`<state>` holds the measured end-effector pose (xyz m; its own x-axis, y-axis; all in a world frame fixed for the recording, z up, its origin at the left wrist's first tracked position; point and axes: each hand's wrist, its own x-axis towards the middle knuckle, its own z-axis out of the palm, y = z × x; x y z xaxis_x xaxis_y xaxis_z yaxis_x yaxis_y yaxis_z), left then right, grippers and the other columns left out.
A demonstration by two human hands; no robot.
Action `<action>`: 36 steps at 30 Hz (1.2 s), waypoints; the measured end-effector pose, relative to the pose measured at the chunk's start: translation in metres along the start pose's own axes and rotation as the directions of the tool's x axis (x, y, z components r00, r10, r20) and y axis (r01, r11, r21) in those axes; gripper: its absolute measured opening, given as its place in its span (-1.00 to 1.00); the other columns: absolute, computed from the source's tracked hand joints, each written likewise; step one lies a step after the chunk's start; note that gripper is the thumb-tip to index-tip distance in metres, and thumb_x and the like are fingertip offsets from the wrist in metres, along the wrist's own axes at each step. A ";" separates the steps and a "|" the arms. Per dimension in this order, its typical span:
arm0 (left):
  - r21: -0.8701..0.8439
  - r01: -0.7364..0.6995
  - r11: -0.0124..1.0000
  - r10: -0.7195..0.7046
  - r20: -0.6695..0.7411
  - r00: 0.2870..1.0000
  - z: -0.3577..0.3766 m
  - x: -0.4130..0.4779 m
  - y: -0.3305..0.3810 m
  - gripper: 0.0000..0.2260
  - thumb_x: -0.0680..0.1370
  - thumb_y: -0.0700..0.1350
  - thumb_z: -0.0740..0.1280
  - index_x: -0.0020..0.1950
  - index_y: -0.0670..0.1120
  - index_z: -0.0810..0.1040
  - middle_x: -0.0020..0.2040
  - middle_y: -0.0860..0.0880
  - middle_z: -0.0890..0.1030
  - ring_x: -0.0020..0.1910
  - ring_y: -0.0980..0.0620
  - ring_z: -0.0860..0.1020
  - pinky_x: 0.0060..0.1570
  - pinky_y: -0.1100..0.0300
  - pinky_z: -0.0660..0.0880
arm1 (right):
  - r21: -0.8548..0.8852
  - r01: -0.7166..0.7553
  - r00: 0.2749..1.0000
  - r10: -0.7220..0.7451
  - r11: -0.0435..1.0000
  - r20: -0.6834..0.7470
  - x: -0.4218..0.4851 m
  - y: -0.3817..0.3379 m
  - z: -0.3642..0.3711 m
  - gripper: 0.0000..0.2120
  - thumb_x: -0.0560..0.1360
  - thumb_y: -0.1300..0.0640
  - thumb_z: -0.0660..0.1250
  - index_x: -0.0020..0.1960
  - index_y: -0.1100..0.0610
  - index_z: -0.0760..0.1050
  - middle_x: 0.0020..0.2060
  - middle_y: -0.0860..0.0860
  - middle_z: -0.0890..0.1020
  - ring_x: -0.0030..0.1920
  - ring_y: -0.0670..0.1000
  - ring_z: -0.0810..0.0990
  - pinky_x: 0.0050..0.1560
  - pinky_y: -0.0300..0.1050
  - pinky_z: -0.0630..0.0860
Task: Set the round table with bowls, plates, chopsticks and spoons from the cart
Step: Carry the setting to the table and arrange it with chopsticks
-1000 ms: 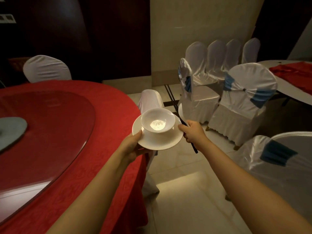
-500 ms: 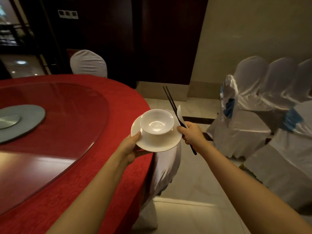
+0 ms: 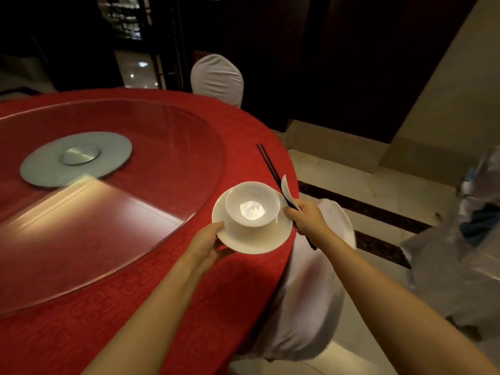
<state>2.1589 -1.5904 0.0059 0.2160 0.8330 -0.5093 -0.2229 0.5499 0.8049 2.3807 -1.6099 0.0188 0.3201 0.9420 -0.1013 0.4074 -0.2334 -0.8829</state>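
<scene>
A white bowl (image 3: 252, 203) sits on a white plate (image 3: 259, 239), and my left hand (image 3: 209, 240) grips the plate's near-left rim, holding it over the edge of the round table (image 3: 81, 334) with its red cloth. My right hand (image 3: 308, 219), just right of the plate, grips a pair of black chopsticks (image 3: 269, 163) and a white spoon (image 3: 286, 189), their tips pointing up and away from me. The cart is out of sight.
A glass turntable (image 3: 167, 158) with a grey hub (image 3: 77, 158) covers the table's middle. A white-covered chair (image 3: 311, 301) is tucked at the table's edge under my right arm. Another covered chair (image 3: 216, 77) stands at the far side, and more chairs (image 3: 460, 253) at the right.
My view has swung left toward the table. The plate with the bowl now hangs over the table's edge instead of beside it. Both hands keep their grips.
</scene>
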 end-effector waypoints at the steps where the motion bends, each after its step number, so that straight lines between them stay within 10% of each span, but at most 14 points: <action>1: -0.016 0.019 1.000 -0.020 -0.028 0.999 -0.004 0.007 -0.004 -0.85 0.60 -0.20 0.16 0.14 -0.18 0.42 -0.12 -0.09 0.51 -0.17 -0.01 0.50 -0.37 0.08 0.54 | -0.027 0.006 0.999 -0.005 1.000 0.035 0.012 0.004 0.006 -0.86 0.48 0.26 0.23 -0.24 0.16 0.50 -0.46 0.00 0.40 -0.46 -0.03 0.32 -0.46 -0.20 0.26; 21: 0.218 0.101 0.971 0.039 -0.557 0.830 -0.055 0.077 -0.090 -0.67 0.47 -0.32 0.36 0.21 -0.22 0.43 0.02 -0.18 0.58 -0.04 -0.11 0.56 -0.03 -0.10 0.58 | -0.265 0.180 0.859 -0.020 0.947 0.512 0.125 0.081 0.119 -0.81 0.46 0.25 0.24 -0.04 0.21 0.61 -0.18 0.14 0.65 -0.22 0.00 0.51 -0.30 -0.19 0.38; 31: 0.387 0.210 0.898 0.134 -0.693 0.709 -0.042 0.075 -0.095 -0.63 0.42 -0.24 0.42 0.21 -0.18 0.49 0.03 -0.17 0.63 -0.04 -0.10 0.59 -0.11 0.16 0.46 | -0.288 0.277 0.791 -0.048 0.917 0.610 0.143 0.087 0.131 -0.79 0.51 0.23 0.24 0.13 0.18 0.51 -0.14 0.02 0.58 -0.15 0.02 0.52 -0.16 -0.06 0.44; 36: 0.438 0.273 0.856 0.171 -0.739 0.651 -0.035 0.076 -0.097 -0.57 0.40 -0.19 0.45 0.25 -0.15 0.48 0.10 -0.20 0.56 -0.04 -0.05 0.52 -0.06 0.23 0.38 | -0.262 0.306 0.762 -0.071 0.915 0.644 0.155 0.092 0.130 -0.79 0.51 0.21 0.27 0.15 0.18 0.47 -0.13 0.00 0.58 -0.19 -0.01 0.53 -0.33 -0.33 0.39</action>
<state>2.1638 -1.5785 -0.1220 -0.6003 0.6811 -0.4192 0.2849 0.6719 0.6836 2.3571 -1.4543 -0.1379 -0.3359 0.8895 -0.3098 0.6947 0.0119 -0.7192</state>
